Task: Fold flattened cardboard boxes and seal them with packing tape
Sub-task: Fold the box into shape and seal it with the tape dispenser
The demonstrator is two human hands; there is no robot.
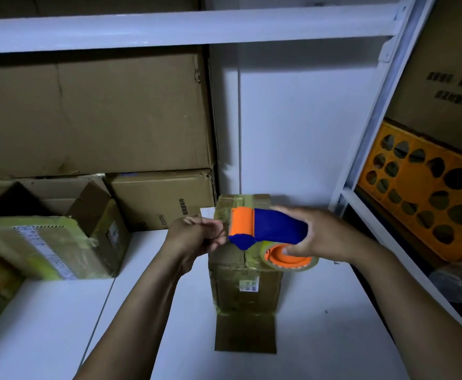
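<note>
Reaching both forearms over white table [334, 325] | pinching apparent tape end with left hand [196, 237] | gripping tape dispenser [268, 229] with right hand [325, 234], over box [246, 281] standing mid-table | judging top seam taped | leaving bottom flap [245, 333] splayed, not yet sealed

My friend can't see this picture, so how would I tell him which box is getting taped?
Start at the white table. Near its middle stands a small upright cardboard box with one flap lying flat in front. Unlike the bigger boxes at the left, it stands alone, and the right hand holds a blue-and-orange tape dispenser over its top.
</note>
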